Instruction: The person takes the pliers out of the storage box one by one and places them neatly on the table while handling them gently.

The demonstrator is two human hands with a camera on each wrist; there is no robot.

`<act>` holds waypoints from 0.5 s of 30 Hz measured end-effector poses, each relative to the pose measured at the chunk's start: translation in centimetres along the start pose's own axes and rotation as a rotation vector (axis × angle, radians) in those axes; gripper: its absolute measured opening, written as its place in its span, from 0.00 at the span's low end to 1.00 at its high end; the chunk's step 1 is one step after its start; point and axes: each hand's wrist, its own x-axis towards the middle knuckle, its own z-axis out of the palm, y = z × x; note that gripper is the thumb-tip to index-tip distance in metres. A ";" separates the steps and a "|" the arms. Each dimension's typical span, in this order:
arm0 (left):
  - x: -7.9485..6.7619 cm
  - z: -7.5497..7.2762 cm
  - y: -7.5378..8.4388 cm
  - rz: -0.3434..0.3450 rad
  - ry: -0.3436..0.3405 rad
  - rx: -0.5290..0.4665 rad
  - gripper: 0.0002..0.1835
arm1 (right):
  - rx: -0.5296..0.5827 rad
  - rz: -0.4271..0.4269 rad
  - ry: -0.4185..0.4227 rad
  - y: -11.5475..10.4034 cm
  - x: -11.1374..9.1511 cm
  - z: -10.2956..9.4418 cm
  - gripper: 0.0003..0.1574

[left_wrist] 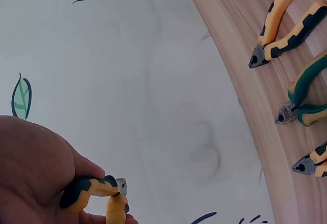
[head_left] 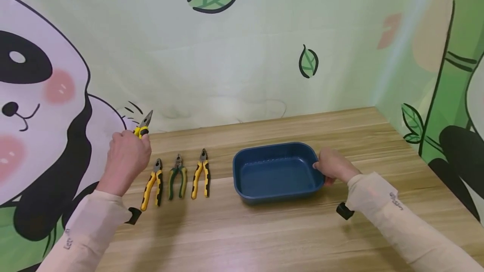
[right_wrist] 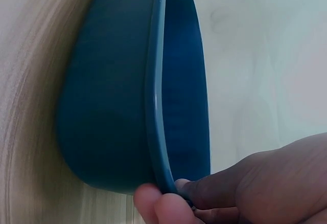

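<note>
My left hand (head_left: 128,154) grips a pair of yellow-and-black long-nose pliers (head_left: 145,123) above the table's left side, jaws pointing up and away. In the left wrist view the handles of these pliers (left_wrist: 97,191) show between thumb and fingers. At the tray's right end, my right hand (head_left: 334,165) pinches the rim of a deep blue tray (head_left: 242,192), thumb inside and fingers outside. The right wrist view shows that grip on the rim (right_wrist: 156,106) up close. Nothing is visible inside the tray.
On the wooden table (head_left: 227,238), left of the tray, lie yellow-and-black pliers (head_left: 156,179), green-handled pliers (head_left: 177,177) and another yellow-and-black pair (head_left: 201,175), side by side with jaws toward the back. A printed cloth backdrop (head_left: 257,74) rises behind the table.
</note>
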 end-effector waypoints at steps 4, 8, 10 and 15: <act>0.2 -0.1 -0.2 -0.005 0.008 -0.007 0.34 | 0.012 -0.020 -0.004 0.3 -0.2 -0.2 0.13; 0.5 -0.1 0.0 -0.001 0.022 -0.014 0.33 | 0.006 -0.033 -0.001 0.8 -0.6 -0.5 0.15; 0.4 -0.2 -0.2 -0.019 0.025 -0.012 0.33 | 0.007 -0.044 -0.007 0.8 -0.6 -0.4 0.16; 0.0 -1.0 -1.8 -0.083 0.029 -0.010 0.34 | -0.002 -0.076 -0.025 -0.1 -0.3 0.0 0.16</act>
